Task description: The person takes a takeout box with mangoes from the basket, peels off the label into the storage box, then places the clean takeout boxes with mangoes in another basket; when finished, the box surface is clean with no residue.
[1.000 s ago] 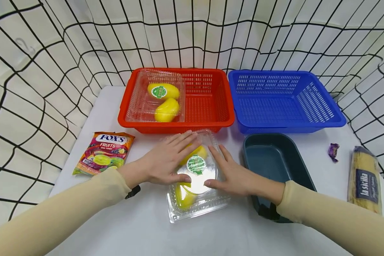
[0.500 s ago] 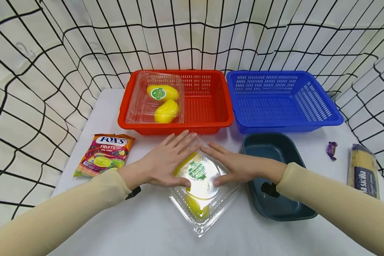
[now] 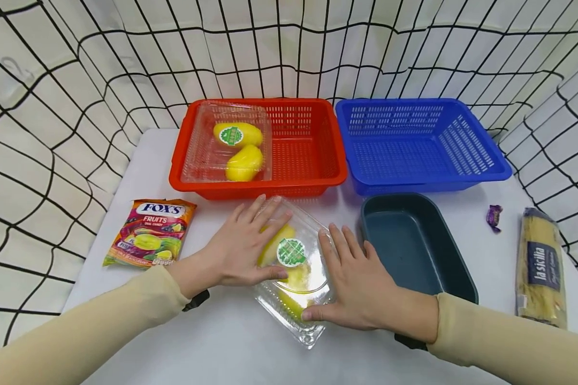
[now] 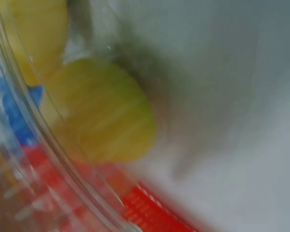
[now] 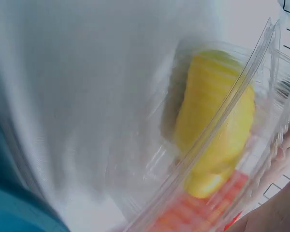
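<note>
A clear plastic clamshell box (image 3: pixel 301 216) lies slanted on the table, its far end angled left. Through its lid show yellow mangoes (image 3: pixel 291 305), one bearing a green-and-white sticker (image 3: pixel 291 252). My left hand (image 3: pixel 241 248) rests on the box's left side, fingers straight and spread. On the right side, my right hand (image 3: pixel 358 283) touches the edge, also with straight fingers. The left wrist view shows a blurred mango (image 4: pixel 99 113) behind the clear wall. In the right wrist view, a mango (image 5: pixel 215 106) shows through the plastic, with part of my hand at the lower right.
A red basket (image 3: pixel 270 188) behind holds a similar mango box (image 3: pixel 204 133). Beside it stands a blue basket (image 3: pixel 428 184). A dark teal tray (image 3: pixel 409 240) sits right, a candy bag (image 3: pixel 151 232) left. A purple-wrapped candy (image 3: pixel 493 218) and pasta pack (image 3: pixel 541 267) lie far right.
The clamshell box has turned counterclockwise on the table, its far end swinging left. My right hand has shifted from its far end to the right side, nearer me. My left hand stays on the left.
</note>
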`<state>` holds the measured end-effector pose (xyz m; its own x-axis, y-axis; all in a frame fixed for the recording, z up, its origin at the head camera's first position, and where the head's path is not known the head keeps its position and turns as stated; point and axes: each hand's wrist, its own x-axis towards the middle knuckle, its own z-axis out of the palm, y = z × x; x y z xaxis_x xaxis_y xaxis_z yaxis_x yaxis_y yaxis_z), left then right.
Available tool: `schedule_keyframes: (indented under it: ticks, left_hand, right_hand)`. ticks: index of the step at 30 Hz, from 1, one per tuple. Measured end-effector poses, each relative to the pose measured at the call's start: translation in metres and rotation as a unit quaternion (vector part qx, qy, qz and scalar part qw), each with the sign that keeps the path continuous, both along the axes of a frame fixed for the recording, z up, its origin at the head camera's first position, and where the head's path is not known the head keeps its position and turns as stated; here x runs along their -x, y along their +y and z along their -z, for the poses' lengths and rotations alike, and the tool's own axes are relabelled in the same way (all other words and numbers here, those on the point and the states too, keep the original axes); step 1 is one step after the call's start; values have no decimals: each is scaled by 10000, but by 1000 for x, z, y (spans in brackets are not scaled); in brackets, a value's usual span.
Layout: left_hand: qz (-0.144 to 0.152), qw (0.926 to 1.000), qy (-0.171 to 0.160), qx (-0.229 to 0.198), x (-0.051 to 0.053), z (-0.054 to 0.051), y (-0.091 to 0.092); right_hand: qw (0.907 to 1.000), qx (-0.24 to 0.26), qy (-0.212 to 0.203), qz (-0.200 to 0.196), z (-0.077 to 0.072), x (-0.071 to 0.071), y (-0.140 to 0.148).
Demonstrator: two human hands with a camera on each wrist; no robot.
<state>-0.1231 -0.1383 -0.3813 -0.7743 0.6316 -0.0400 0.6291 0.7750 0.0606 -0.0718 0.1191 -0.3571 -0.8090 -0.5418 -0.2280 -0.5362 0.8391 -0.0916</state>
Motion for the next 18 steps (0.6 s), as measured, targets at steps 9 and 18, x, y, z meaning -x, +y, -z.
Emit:
schedule_keyframes:
  ticks: [9,18]
  left_hand:
    - [-879,9960,1,-138,-17,2,9]
    - [-854,9963,-57,-70,-19,0,9]
  right_hand:
    - [9998,-25,105,170,7,6,-7]
    - [9995,158,-256,56,7,15,-9]
